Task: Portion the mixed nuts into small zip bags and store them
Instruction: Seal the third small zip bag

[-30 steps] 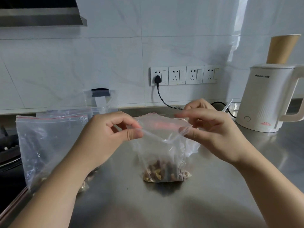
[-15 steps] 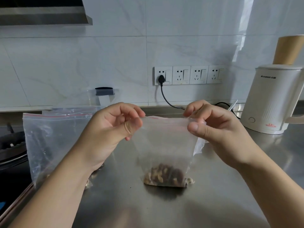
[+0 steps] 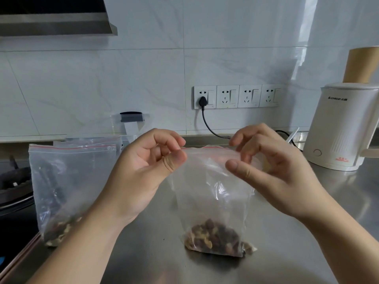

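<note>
Small zip bag (image 3: 213, 193) stands upright on the steel worktop (image 3: 143, 259), centre of view, a modest heap of mixed nuts (image 3: 215, 237) settled in its bottom corner. Left hand (image 3: 143, 171): thumb and forefinger pinch the top-left corner of the zip strip. Right hand (image 3: 272, 171): thumb set against the strip near the right end, fingers curled behind it; looks like a pinch, though the plastic hides the actual contact.

Change over the last second: the mouth gaped open a second ago, was drawn taut and flat half a second ago, and now the red line runs straight between the two grips. Right thumb has shifted inward along the strip. Read: sealing under way, not confirmed shut.

Larger bag (image 3: 71, 185) with remaining nuts stands at the left edge, well apart, near the stove (image 3: 14, 187). Kettle (image 3: 344, 130) far right.

Judgement: one portion filled; the seal needs pressing along its whole length, then storing.
</note>
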